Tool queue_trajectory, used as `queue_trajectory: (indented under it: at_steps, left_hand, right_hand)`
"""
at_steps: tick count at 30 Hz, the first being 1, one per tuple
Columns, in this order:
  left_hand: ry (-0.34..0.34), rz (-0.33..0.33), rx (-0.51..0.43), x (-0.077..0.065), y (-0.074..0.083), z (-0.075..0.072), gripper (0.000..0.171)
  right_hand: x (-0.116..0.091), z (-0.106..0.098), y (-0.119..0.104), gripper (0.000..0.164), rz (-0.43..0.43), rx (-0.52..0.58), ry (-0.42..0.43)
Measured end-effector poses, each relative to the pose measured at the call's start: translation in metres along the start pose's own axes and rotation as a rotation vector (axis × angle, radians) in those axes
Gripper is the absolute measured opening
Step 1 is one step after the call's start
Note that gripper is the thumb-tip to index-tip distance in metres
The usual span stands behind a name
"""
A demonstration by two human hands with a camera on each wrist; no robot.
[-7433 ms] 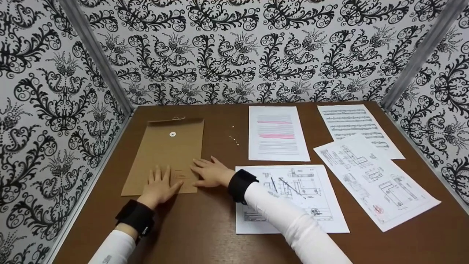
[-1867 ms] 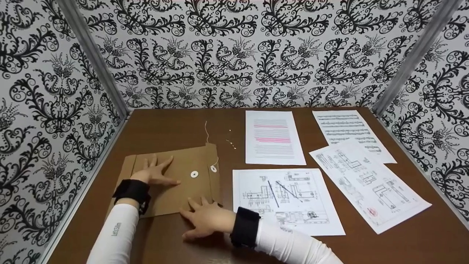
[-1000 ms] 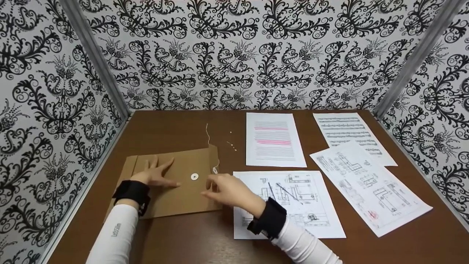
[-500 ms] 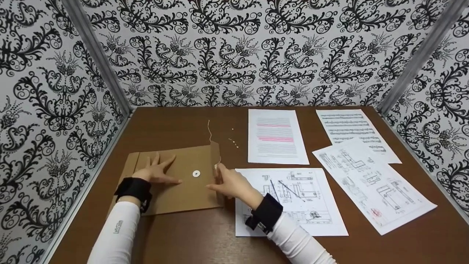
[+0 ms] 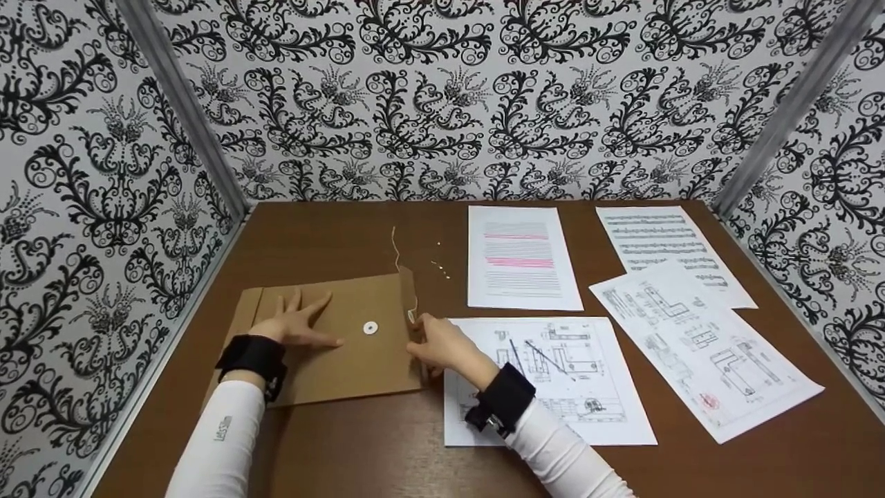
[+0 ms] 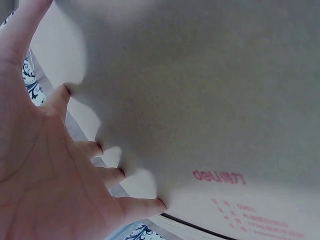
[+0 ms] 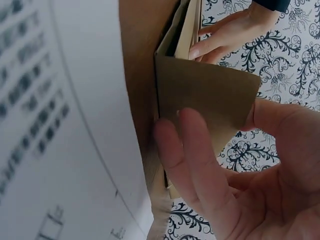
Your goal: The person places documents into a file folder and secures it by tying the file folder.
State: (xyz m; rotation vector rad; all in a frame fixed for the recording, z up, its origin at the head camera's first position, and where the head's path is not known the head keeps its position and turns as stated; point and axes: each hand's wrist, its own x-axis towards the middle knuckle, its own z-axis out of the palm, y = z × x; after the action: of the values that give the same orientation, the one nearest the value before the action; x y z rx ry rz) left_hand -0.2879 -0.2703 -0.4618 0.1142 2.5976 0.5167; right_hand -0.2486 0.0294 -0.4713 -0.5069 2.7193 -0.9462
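A brown paper document envelope [image 5: 332, 370] lies sideways at the left of the table, with a white button disc [image 5: 370, 328] on its face. My left hand [image 5: 294, 326] rests on it with fingers spread; in the left wrist view its fingertips [image 6: 161, 204] touch the paper near red print. At the envelope's right end, my right hand [image 5: 448, 346] pinches the flap [image 7: 205, 90] between thumb and fingers. The right wrist view shows the flap standing up from the opening [image 7: 175, 37]. A thin white string [image 5: 395, 245] trails from the flap onto the table.
A drawing sheet [image 5: 553, 429] lies right beside my right hand, partly under that forearm. Behind it is a text page [image 5: 525, 290] with pink highlighting. Farther right, another drawing [image 5: 747, 415] overlaps a music sheet [image 5: 639, 220]. Small pale scraps [image 5: 442, 268] dot the table.
The envelope has turned from lengthwise to sideways. My right hand has left its near edge and taken hold of the flap, which now stands more upright. Lately my left hand has stayed put.
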Motion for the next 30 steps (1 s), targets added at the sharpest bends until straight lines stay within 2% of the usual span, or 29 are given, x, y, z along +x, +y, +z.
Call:
queue_trajectory:
  at_steps: [3,9,13,17,22,30]
  left_hand:
    - [-0.004,0.0,-0.004,0.001,-0.001,0.0,0.11]
    - [-0.014,0.006,-0.019,0.003,-0.002,0.001,0.112]
    - [-0.017,0.005,-0.02,0.003,-0.003,0.002,0.113]
    - [-0.013,0.002,-0.009,0.004,-0.004,0.002,0.113]
    - [-0.006,0.001,-0.008,0.006,-0.004,0.001,0.113]
    - [-0.007,0.004,-0.014,0.004,-0.002,0.0,0.115]
  right_hand:
    - [0.001,0.001,0.002,0.042,0.006,0.013,-0.011]
    - [0.004,0.001,0.007,0.025,-0.028,-0.037,-0.002]
    - [0.005,-0.002,0.011,0.033,-0.034,-0.033,-0.04]
    - [0.003,-0.006,0.015,0.033,-0.057,0.01,-0.078]
    - [0.002,-0.01,0.021,0.027,-0.096,0.064,-0.074]
    - [0.003,-0.012,0.03,0.021,-0.11,0.192,-0.086]
